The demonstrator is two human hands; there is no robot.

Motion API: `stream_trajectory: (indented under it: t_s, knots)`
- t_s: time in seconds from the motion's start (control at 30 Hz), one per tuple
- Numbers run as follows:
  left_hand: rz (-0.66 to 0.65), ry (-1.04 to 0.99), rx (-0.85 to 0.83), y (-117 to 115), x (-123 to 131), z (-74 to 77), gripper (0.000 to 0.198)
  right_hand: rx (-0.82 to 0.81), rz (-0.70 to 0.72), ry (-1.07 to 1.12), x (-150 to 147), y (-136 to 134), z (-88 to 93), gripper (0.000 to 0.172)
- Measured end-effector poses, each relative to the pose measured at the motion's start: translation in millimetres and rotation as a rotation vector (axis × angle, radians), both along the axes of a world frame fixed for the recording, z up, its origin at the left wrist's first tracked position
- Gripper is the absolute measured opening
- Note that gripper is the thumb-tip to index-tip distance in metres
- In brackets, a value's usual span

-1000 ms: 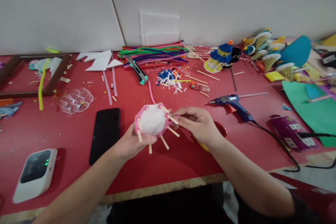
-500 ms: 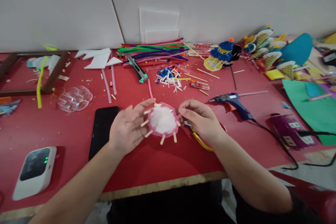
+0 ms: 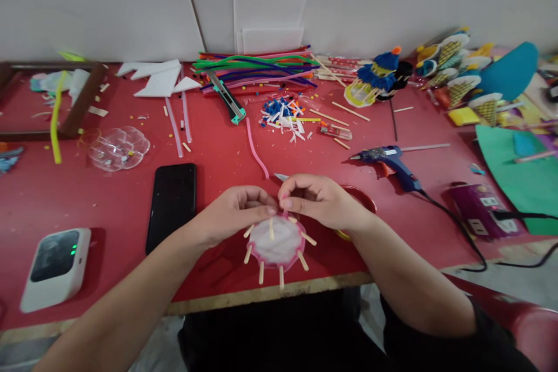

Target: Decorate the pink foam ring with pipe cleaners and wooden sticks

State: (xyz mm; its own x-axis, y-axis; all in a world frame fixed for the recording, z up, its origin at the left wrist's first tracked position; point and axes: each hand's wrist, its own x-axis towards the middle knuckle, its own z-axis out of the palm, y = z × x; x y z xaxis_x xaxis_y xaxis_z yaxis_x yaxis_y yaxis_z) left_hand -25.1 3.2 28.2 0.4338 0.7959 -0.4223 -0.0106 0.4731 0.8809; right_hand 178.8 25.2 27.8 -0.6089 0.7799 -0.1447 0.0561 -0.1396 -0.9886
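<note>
A round white disc (image 3: 276,242) with short wooden sticks around its rim and pink pipe cleaner (image 3: 257,258) wound between them hangs over the table's front part. My left hand (image 3: 239,212) is closed on its far edge, thumb on top beside a stick. My right hand (image 3: 314,202) pinches the pink pipe cleaner's end at that same edge. Its other fingers are curled. Scissors lie beneath my right hand; their blade tip (image 3: 281,176) and part of the handles show. A loose pink pipe cleaner strip (image 3: 257,151) lies just beyond my hands.
Left of my hands lie a black phone (image 3: 172,203) and a white device (image 3: 56,267). A blue glue gun (image 3: 387,163) is to the right, its cord running to a purple power strip (image 3: 485,209). Behind are a box cutter (image 3: 226,99), pipe cleaners (image 3: 261,67) and small scraps (image 3: 285,116).
The disc has come nearer and tilted, its far edge now between both hands. My left hand went from open beside it to gripping it. My right hand moved left with the pipe cleaner end.
</note>
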Motion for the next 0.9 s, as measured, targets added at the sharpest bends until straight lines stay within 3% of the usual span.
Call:
stream_trajectory:
  t_s: [0.3, 0.47, 0.67, 0.77, 0.9]
  knots:
    - [-0.037, 0.081, -0.013, 0.0, 3.9, 1.5, 0.008, -0.084, 0.154, 0.060, 5.0, -0.4, 0.8, 0.013]
    - [0.148, -0.043, -0.054, 1.1, 5.5, 0.3, 0.009, -0.086, 0.021, 0.102, 3.2, 1.5, -1.0, 0.015]
    - [0.202, -0.102, -0.043, 2.7, 4.9, 4.9, 0.020, -0.066, -0.173, 0.117, 0.9, 4.0, -3.1, 0.022]
    - [0.204, -0.194, -0.009, 1.7, 5.6, 9.7, 0.036, -0.083, -0.189, 0.161, 0.7, 4.1, -3.6, 0.025]
    - [0.213, -0.174, -0.002, 0.5, 5.1, 9.8, 0.049, -0.066, -0.165, 0.185, -0.2, 2.8, -3.5, 0.026]
